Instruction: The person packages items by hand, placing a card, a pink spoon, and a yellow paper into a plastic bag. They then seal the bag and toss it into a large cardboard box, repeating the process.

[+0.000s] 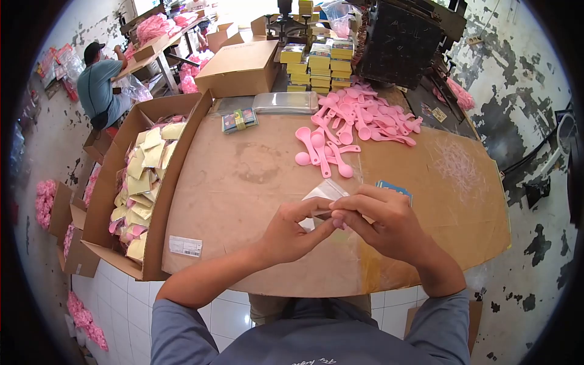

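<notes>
Over the front middle of the cardboard-covered table, my left hand (294,234) and my right hand (389,220) meet with their fingertips pinched together. Between them is a small clear plastic bag (327,191), its upper part sticking out beyond the fingers. A bit of pink and something pale show below the fingertips, mostly hidden by the hands. Just behind my right hand lies a stack of blue cards (394,190), partly covered. Farther back, pink plastic scoops (347,115) are heaped on the table.
Along the left edge stands a long open carton (176,173) of filled packets. A banded card bundle (239,120), a clear plastic box (286,102) and yellow-edged card stacks (319,61) sit at the back. Plastic strips (457,163) lie right. Another person (103,85) works far left.
</notes>
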Motion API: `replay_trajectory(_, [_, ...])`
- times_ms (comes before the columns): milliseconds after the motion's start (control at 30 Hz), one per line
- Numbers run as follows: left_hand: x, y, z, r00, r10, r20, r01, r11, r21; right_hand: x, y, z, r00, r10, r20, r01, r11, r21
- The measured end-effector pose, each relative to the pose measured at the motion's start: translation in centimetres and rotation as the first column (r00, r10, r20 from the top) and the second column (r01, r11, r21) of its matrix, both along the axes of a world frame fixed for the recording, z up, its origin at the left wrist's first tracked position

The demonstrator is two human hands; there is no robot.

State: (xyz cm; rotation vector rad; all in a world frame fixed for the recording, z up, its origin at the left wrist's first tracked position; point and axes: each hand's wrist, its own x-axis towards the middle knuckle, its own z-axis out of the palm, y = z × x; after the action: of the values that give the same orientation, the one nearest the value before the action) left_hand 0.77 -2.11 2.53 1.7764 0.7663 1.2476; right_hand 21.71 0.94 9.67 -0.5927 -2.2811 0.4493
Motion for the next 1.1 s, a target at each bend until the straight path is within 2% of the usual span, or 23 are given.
replay_trajectory(67, [0.0, -0.1, -0.2, 0.996, -0.029, 0.085, 0.040, 0.990, -0.138, -0.2, 0.1, -0.3, 0.999, 0.011, -0.043, -0.010, 1.000, 0.023])
replay_trajectory(167, [0.4, -0.3, 0.6, 0.968, -0.033, 0.249, 0.102, 0.958, -0.266, -0.3, 0.7, -0.5, 0.997, 0.010, -0.076, 0.002, 0.988, 0.156])
replay_trajectory(267, [0.7, -0.3, 0.2, 0.958, -0.027, 0.286, 0.122, 0.940, -0.320, -0.2, 1.1, -0.8, 0.999, -0.003, -0.053, 0.012, 0.984, 0.176])
replay_trajectory(367, [0.3, 0.1, -0.2, 0.983, -0.071, 0.172, 0.101, 0.979, -0.174, 0.0, 1.0, -0.1, 0.993, -0.108, -0.041, 0.110, 0.993, 0.047])
replay_trajectory(467, [0.1, -0.1, 0.5, 0.995, -0.045, 0.092, 0.057, 0.990, -0.128, 0.4, 1.2, 0.3, 0.991, -0.129, -0.032, 0.128, 0.991, -0.047])
replay_trajectory(567, [-0.1, 0.1, 0.8, 0.999, 0.034, -0.034, -0.038, 0.989, -0.143, -0.2, 1.4, -0.7, 0.976, -0.163, -0.143, 0.172, 0.984, 0.054])
replay_trajectory(667, [0.2, 0.1, 0.6, 0.980, 0.155, -0.126, -0.164, 0.984, -0.070, 0.0, 1.2, 0.1, 0.981, -0.194, 0.025, 0.159, 0.864, 0.478])
replay_trajectory(767, [0.4, -0.2, 0.3, 0.963, 0.199, -0.182, -0.186, 0.979, 0.084, -0.5, 1.1, -1.0, 0.962, -0.257, 0.095, 0.158, 0.805, 0.572])
replay_trajectory(967, [1.0, -0.7, 0.1, 0.919, 0.274, -0.283, -0.224, 0.955, 0.194, -0.7, 1.0, -1.3, 0.907, -0.363, 0.215, 0.124, 0.717, 0.686])
replay_trajectory(1067, [1.1, -0.8, 0.0, 0.910, 0.244, -0.335, -0.185, 0.963, 0.197, -0.9, 1.6, -0.9, 0.892, -0.360, 0.274, 0.104, 0.753, 0.650])
replay_trajectory(1100, [1.1, -0.7, 0.2, 0.912, 0.239, -0.332, -0.183, 0.964, 0.191, -0.8, 1.9, -0.9, 0.904, -0.362, 0.228, 0.148, 0.764, 0.628])
